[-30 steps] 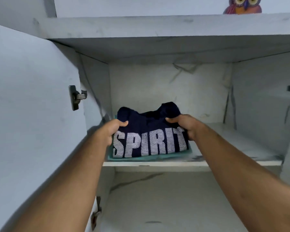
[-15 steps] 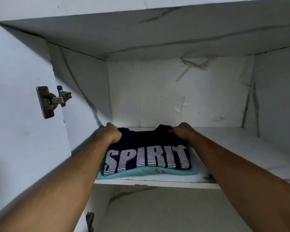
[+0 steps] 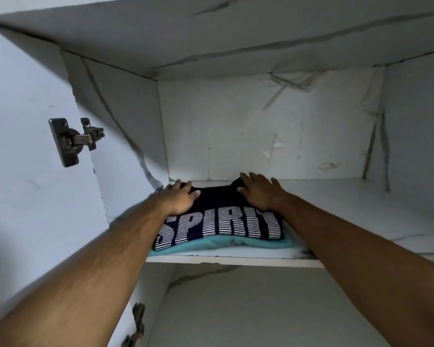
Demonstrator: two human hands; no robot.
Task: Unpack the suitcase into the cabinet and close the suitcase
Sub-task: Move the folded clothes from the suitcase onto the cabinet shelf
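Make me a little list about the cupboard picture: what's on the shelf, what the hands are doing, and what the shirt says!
place: open white cabinet, door swung to the left
door hinge: metal hinge on the left door
shelf: white shelf, bare to the right of the clothes
top item: folded navy shirt
shirt print: SPIRIT in striped white letters
under it: folded teal garment
left hand: left hand flat on the shirt's back left corner, fingers spread
right hand: right hand flat on the back right corner, fingers spread
suitcase: not in view

Navy shirt [image 3: 218,201] with white striped lettering, teal garment [image 3: 226,244], white grey-veined cabinet [image 3: 261,134].
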